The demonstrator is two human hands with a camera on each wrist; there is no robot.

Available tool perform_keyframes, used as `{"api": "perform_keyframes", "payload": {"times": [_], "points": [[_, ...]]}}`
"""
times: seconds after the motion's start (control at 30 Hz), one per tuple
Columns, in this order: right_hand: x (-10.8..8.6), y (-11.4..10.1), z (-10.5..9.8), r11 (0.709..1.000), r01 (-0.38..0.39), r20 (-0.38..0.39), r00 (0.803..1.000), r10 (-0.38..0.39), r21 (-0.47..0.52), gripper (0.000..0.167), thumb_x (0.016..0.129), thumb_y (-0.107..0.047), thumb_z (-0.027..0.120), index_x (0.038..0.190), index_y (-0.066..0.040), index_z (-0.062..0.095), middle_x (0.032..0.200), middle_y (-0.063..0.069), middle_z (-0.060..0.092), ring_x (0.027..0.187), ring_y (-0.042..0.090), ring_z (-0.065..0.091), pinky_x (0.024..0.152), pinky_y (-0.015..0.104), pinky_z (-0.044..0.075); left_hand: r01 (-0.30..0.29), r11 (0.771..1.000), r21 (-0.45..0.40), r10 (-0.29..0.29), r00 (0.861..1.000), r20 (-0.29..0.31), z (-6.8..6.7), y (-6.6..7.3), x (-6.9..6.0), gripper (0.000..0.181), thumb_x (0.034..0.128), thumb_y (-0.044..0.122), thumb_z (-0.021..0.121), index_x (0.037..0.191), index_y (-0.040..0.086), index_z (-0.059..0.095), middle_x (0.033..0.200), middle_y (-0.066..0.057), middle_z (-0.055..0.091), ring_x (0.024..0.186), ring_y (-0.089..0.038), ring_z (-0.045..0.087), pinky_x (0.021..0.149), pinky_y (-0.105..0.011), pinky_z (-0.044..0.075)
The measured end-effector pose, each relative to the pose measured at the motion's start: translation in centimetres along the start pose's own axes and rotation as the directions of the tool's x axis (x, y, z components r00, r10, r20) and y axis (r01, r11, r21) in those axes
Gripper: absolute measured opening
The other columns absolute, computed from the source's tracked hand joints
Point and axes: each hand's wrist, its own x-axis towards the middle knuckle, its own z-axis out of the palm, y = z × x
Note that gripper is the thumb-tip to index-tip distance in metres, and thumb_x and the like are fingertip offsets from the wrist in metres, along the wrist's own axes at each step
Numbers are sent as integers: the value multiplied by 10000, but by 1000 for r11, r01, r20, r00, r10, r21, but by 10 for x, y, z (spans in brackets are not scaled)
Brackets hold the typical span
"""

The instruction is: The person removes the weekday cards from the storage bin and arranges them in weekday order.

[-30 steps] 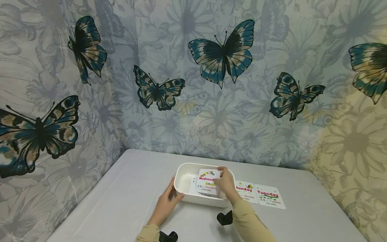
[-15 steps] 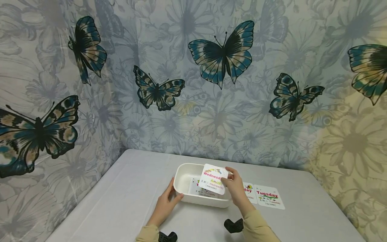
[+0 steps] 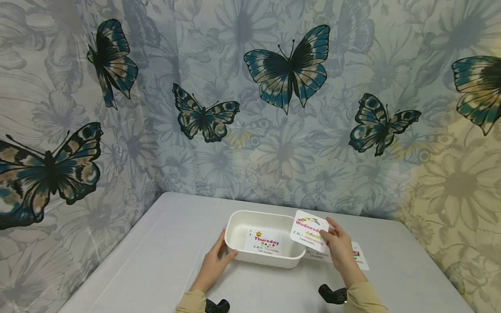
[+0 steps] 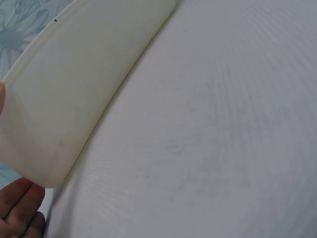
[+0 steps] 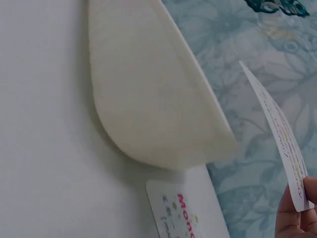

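In the head view my left hand [image 3: 212, 264] holds the near left corner of a white plastic box [image 3: 266, 260], thumb by the rim and fingers along the side. Inside the box lies a "Thursday" card [image 3: 263, 244]. My right hand [image 3: 341, 250] pinches a "Wednesday" card [image 3: 307, 227] at its right edge, raised over the box's right end. The right wrist view has this card [image 5: 281, 136] nearly edge-on between thumb and fingers. Below it, a "Monday" card [image 3: 318, 255] lies on the table, partly covered. A "Tuesday" card [image 3: 362, 258] beside it is partly behind my right hand.
A white cloth covers the table [image 3: 156, 248]. Behind and to the left, a floral fabric wall [image 3: 219, 174] with printed butterflies rises from the table's edges. Black wrist devices show near both sleeves, one by the right wrist [image 3: 332, 294].
My right hand has lifted the Wednesday card out of the box and carried it rightward, uncovering the Thursday card. The left hand and the box have stayed in place.
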Motion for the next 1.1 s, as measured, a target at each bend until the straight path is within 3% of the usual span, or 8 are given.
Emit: {"api": "perform_keyframes", "payload": {"times": [0.3, 0.57, 0.63, 0.73, 0.83, 0.93, 1.1], "points": [[5, 19, -46, 994, -60, -86, 995, 52, -87, 643, 920, -49, 527, 1480, -75, 211, 1057, 61, 374, 805, 53, 433, 649, 156, 423, 9, 1000, 0, -9, 1000, -3, -2, -2, -2, 822, 844, 437, 651, 1481, 127, 236, 1353, -112, 473, 1254, -303, 402, 1012, -547, 289], [13, 44, -84, 994, -99, -154, 984, 92, -38, 663, 896, -2, 535, 1471, -37, 207, 1016, 24, 454, 747, -17, 514, 655, 161, 475, 10, 1000, -10, -10, 1000, -3, -1, -2, -3, 815, 848, 426, 650, 1481, 123, 236, 1366, -111, 458, 1263, -305, 391, 1016, -547, 279], [16, 45, -94, 993, -118, -184, 976, 116, 0, 677, 889, 5, 539, 1474, -52, 205, 998, -9, 474, 749, -29, 524, 663, 159, 480, 13, 1000, -17, -13, 1000, -1, -1, -2, -3, 815, 847, 422, 653, 1481, 125, 236, 1364, -109, 460, 1263, -303, 390, 1017, -550, 275], [19, 44, -108, 991, -129, -235, 963, 134, 37, 695, 874, 20, 552, 1472, -44, 202, 1107, 79, 476, 740, -48, 519, 664, 151, 482, 17, 1000, -18, -17, 1000, 2, 0, -1, -3, 816, 847, 424, 652, 1482, 126, 234, 1360, -107, 465, 1261, -299, 393, 1016, -551, 277], [24, 41, -122, 987, -150, -286, 945, 160, 56, 705, 864, 30, 551, 1470, -34, 197, 1305, 210, 368, 708, -78, 497, 657, 137, 479, 23, 1000, -17, -23, 1000, 6, 0, 0, -3, 815, 849, 421, 651, 1483, 132, 230, 1360, -104, 465, 1262, -295, 393, 1017, -549, 277], [29, 39, -135, 983, -172, -331, 925, 185, 69, 701, 862, 35, 548, 1469, -33, 203, 1402, 216, 267, 679, -87, 483, 652, 131, 483, 23, 1000, -18, -23, 1000, 8, -1, 2, -3, 810, 851, 413, 652, 1484, 139, 227, 1355, -102, 471, 1263, -288, 392, 1021, -555, 266], [34, 37, -153, 979, -191, -404, 892, 203, 70, 700, 838, 61, 571, 1459, -42, 264, 1213, 184, 431, 667, -50, 498, 605, 131, 478, 19, 1000, -9, -19, 1000, 10, -2, 5, -3, 804, 852, 397, 656, 1484, 140, 231, 1340, -101, 486, 1260, -278, 396, 1025, -551, 262]]}}
